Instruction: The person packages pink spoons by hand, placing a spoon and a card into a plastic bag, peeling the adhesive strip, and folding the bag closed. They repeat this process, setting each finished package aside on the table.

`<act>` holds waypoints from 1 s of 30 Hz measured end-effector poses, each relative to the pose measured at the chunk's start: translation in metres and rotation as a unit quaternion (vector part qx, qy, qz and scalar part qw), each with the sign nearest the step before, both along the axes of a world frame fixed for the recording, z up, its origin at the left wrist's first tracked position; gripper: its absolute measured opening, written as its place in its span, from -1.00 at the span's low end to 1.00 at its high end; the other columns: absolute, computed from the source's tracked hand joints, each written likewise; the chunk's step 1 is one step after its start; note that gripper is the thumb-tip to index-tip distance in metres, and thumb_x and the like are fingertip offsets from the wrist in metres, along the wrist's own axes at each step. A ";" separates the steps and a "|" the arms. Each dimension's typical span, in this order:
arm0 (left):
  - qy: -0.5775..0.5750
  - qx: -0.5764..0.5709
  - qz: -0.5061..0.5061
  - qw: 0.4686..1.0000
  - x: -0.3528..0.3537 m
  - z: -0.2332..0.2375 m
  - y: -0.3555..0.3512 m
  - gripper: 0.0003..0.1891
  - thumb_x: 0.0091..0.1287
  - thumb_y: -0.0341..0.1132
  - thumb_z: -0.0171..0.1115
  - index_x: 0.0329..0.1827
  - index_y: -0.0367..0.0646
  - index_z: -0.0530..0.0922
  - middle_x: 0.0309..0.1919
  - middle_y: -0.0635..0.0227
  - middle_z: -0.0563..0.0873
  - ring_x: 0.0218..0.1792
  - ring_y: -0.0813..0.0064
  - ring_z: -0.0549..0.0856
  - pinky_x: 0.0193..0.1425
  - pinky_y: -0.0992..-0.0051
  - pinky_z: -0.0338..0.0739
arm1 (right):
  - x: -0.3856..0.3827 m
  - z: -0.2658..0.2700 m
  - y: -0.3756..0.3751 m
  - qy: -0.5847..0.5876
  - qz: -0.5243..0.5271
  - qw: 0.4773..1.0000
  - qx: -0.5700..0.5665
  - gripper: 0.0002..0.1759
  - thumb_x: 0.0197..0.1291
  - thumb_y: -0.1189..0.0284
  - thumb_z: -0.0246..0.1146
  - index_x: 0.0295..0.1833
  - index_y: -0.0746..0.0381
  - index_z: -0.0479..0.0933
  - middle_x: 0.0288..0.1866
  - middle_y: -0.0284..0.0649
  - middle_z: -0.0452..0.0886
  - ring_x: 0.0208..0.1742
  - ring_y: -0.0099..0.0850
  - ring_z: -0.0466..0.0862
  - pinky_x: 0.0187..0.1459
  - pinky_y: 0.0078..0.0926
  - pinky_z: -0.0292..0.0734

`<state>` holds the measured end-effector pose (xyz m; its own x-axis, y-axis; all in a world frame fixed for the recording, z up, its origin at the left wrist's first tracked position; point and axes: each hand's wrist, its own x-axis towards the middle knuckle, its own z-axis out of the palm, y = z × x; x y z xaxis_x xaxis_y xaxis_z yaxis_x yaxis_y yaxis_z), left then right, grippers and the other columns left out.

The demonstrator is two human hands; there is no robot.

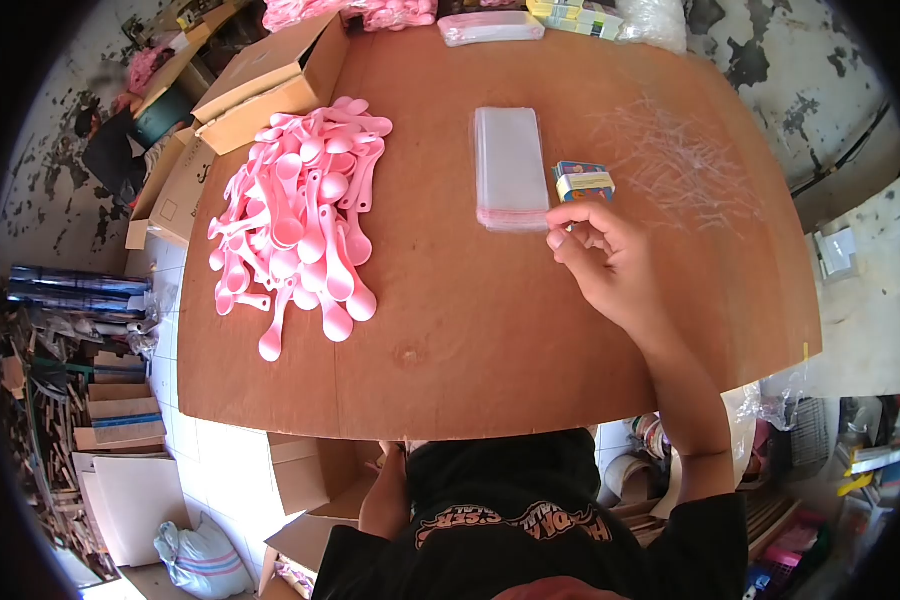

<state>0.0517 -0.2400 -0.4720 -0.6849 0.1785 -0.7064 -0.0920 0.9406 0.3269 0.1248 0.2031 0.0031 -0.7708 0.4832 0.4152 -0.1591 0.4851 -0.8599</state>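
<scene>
My right hand (602, 255) is over the table at the lower right corner of a stack of clear plastic bags (510, 160). Its thumb and index finger come together in a pinch at the edge of the bags, the other fingers curled. Just beyond this hand lies a small banded bundle of printed cards (584, 181). My left hand (394, 452) is low at the table's front edge, mostly hidden under it, so its fingers cannot be made out. A large heap of pink plastic spoons (300, 215) covers the left part of the table.
Thin clear plastic strips (682, 165) are scattered at the right of the brown table (450, 350). A cardboard box (270, 80) stands at the back left. Packed bags (492, 28) line the far edge. Another person (118, 150) sits at the far left.
</scene>
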 end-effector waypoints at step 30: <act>0.345 0.573 -0.390 0.633 -0.049 0.509 0.183 -0.78 0.20 -0.46 0.25 -0.07 -0.18 0.59 -0.23 0.15 0.65 -0.18 0.18 0.65 0.11 0.24 0.49 | -0.077 -0.007 0.074 -0.226 0.098 0.929 0.277 -0.93 -0.12 0.45 0.35 -0.46 0.19 0.70 -0.40 -0.18 0.68 -0.38 -0.26 0.66 -0.31 -0.35 0.51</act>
<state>0.0029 -0.0567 0.0371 -0.1485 0.7769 0.6118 0.7909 -0.2780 0.5451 0.0474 0.2773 -0.0038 -0.9774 0.1246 0.1707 0.0261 0.8726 -0.4877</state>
